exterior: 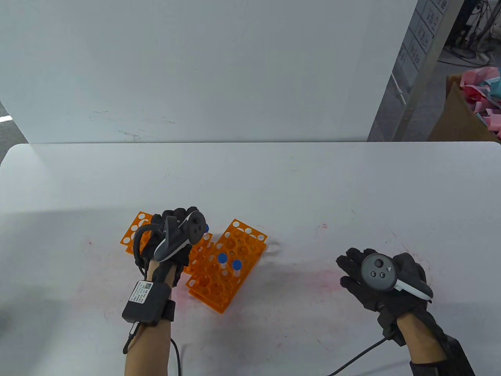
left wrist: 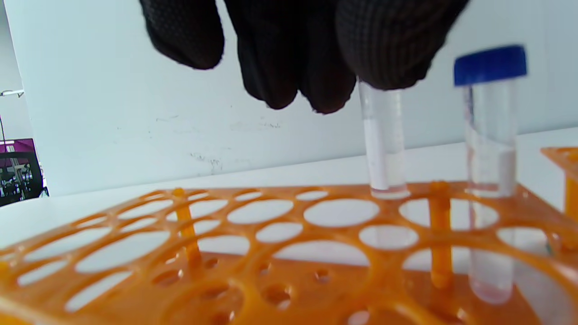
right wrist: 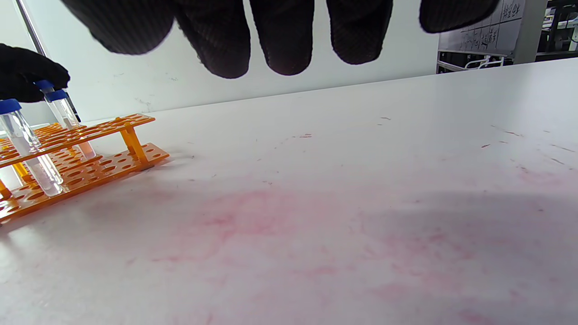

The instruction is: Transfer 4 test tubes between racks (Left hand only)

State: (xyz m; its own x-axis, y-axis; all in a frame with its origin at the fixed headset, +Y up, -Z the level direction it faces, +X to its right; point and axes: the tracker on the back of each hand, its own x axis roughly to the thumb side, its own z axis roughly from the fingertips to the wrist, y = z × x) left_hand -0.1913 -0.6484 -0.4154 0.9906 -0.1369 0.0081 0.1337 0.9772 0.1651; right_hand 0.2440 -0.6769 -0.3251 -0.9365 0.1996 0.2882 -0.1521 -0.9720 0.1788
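Two orange racks lie on the white table. My left hand (exterior: 178,231) is over the left rack (exterior: 132,232) and pinches the top of a clear test tube (left wrist: 383,144). The tube hangs upright with its bottom just above a hole in that rack's top plate (left wrist: 280,212). A blue-capped tube (left wrist: 491,135) stands in the same rack just to its right. The right rack (exterior: 219,282) holds two blue-capped tubes (exterior: 222,259) (exterior: 236,266). My right hand (exterior: 381,278) is palm down over the table, fingers spread, holding nothing.
A white wall panel (exterior: 195,70) stands along the table's far edge. A cardboard box (exterior: 462,113) with pink scraps sits off the table at the back right. Faint pink stains (right wrist: 253,225) mark the table between the racks and my right hand.
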